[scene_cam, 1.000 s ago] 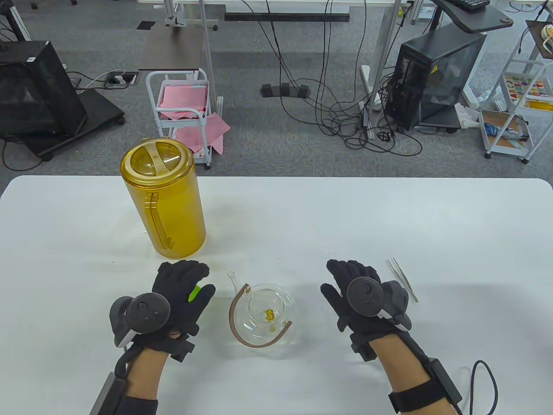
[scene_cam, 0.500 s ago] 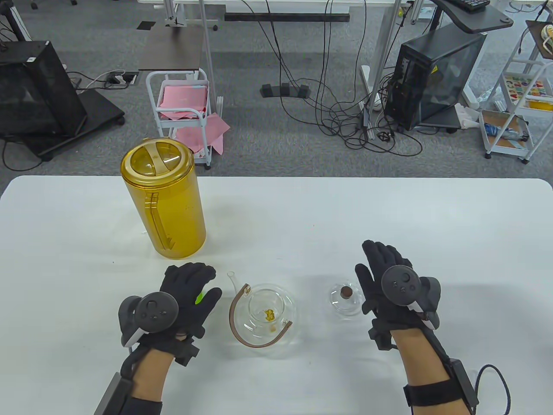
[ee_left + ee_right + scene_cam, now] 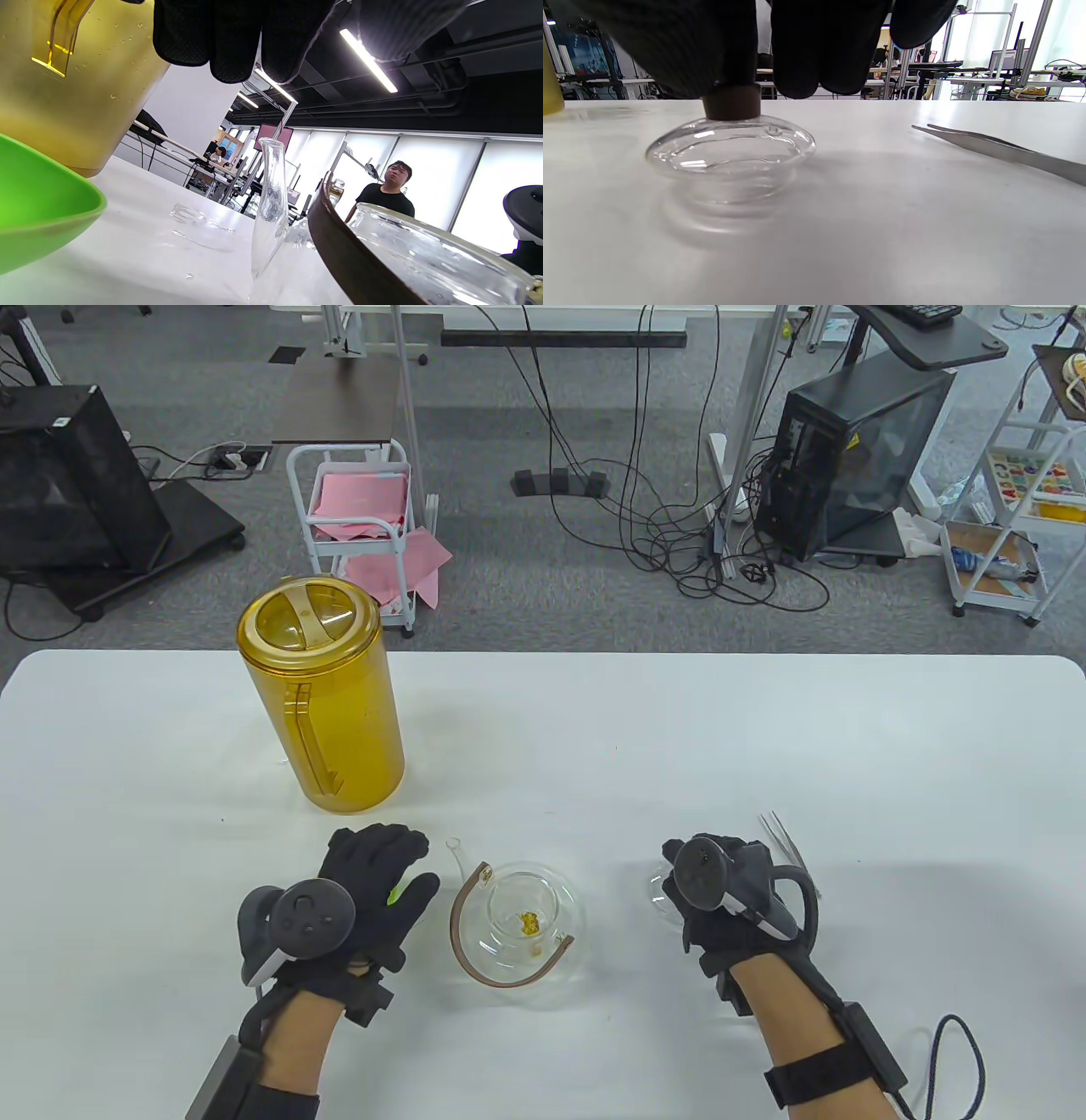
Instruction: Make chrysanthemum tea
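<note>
Now the right hand [image 3: 717,891] seems to pinch the glass lid's [image 3: 729,146] brown knob [image 3: 731,106]; lift it straight up. Nearby, the left hand [image 3: 365,891] rests open over the green bowl [image 3: 38,203].

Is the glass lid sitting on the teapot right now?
No, the glass lid rests on the table beside the tweezers, under the right hand, while the teapot stands open.

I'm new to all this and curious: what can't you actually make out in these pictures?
- Green bowl: under the left hand in the table view; cut off in the left wrist view.
- Lid: mostly under the right hand from above.
- Right grip on the knob: fingers hide the contact.
</note>
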{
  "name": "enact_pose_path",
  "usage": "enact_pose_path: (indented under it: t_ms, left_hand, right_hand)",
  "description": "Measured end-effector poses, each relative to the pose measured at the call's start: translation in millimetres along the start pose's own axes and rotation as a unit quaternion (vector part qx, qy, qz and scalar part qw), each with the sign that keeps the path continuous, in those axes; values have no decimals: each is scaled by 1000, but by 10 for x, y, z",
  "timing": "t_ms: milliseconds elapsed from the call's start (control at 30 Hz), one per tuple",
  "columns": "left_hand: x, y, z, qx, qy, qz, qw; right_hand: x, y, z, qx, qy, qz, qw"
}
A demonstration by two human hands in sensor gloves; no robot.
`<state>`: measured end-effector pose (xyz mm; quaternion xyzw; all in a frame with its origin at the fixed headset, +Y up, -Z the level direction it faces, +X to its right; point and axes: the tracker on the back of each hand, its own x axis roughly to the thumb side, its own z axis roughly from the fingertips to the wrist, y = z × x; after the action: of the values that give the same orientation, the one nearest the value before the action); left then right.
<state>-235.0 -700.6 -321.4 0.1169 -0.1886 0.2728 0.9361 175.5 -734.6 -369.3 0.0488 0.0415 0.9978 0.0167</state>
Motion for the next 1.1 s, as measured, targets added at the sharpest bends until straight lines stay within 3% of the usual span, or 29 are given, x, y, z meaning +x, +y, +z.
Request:
enact_pose_path:
  t_ms: [533, 833, 1100]
  left_hand:
    - [27, -69, -13, -12, 2, -5, 1000]
    - [23, -70, -14, -11, 3, -5, 1000]
    - [12, -39, -17, -2, 7, -2, 1000]
  right_hand:
    - [64, 72, -2, -23, -21, -12, 999]
    - [29, -90, 80, -101, -17, -67, 993]
    - [200, -409, 238, -178, -51, -111, 976]
